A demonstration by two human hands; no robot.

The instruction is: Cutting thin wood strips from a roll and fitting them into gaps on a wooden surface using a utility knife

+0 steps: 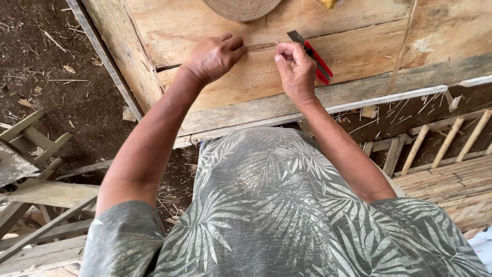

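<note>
The left hand rests knuckles-up on the rough wooden plank tabletop, its fingers curled down and pressing on the left end of a thin, flat brown strip that lies across the boards. The right hand is just beside it, fingers bent inward in a pinch at the strip's right end; whether the fingertips actually clasp the strip cannot be told, since they are turned away from the camera. The strip spans the short gap between the two hands, near the middle of the tabletop and well in from its near edge.

Touching the back of the right hand's fingers lies a red-and-black utility knife with a grey blade tip, set at a slant with the blade pointing toward the far edge; it rests on the boards, not in either hand. At the far edge sits a round coil of pale woven band, only partly in view.

The person wears a grey shirt with a palm-leaf print. Below the tabletop's near edge, dark soil is strewn with splinters, with weathered timber pieces to the left and a bamboo slat frame to the right.
</note>
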